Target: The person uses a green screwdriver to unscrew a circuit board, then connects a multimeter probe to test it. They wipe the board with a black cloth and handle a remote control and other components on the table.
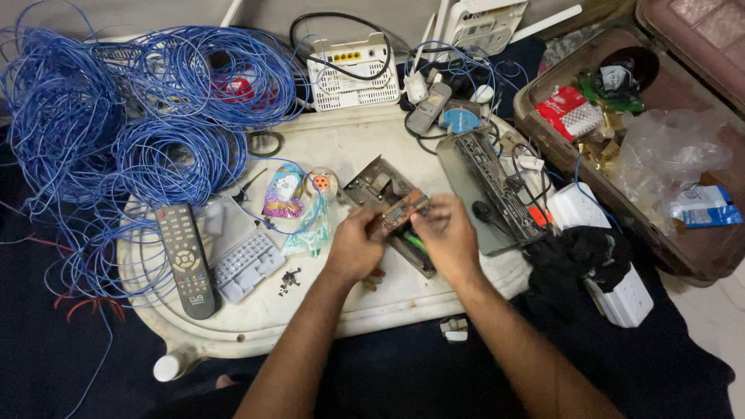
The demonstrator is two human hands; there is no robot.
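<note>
- Left hand (355,247) and right hand (448,239) meet over the middle of the white tray-like surface (341,147); both are closed around a small brown circuit board (403,210), pinched by its opposite ends, face up toward the camera, apparently for close inspection.
- Each grip is tight on the board; fingers curled, nothing else held.
- Directly beneath lies an opened metal chassis (388,213), probably the board's housing.
- A second grey chassis (485,186) lies just right, wires trailing.
- Loose dark screws (289,278) sit gathered left of the hands, seemingly kept in reach.
- A black remote control (185,260) and grey keypad panel (247,262) lie further left.
- Blue wire coils (147,116) crowd the far left; a white router (349,74) stands behind.
- The surface sits low on dark fabric; an open case (621,171) of packets lies to the right.
</note>
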